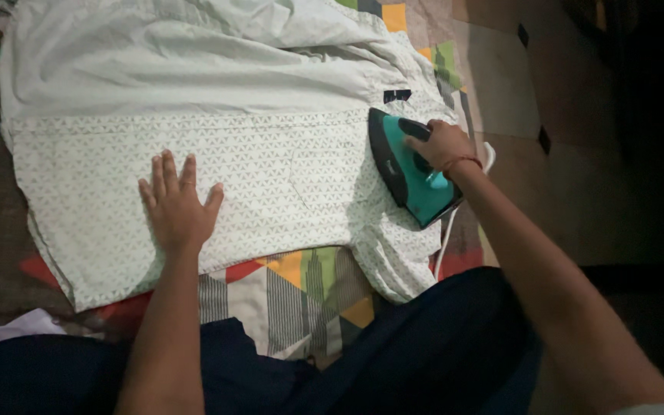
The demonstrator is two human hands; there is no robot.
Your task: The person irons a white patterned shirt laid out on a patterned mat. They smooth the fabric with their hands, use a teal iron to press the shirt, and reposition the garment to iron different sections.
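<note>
A pale green shirt (270, 169) with a small triangle print lies spread flat on a patterned cloth. My left hand (177, 206) rests palm down on the shirt's front panel, fingers apart, pressing it flat. My right hand (441, 144) is closed around the black handle of a teal iron (409, 173), which sits on the shirt's right side near the sleeve. A red thread circles my right wrist. The iron's white cord (446, 238) trails down toward my lap.
A multicoloured geometric sheet (309, 296) lies under the shirt on a tiled floor (501, 84). My dark-trousered legs (424, 353) fill the bottom of the view. A pale cloth (9, 330) lies at lower left. The right side is dark.
</note>
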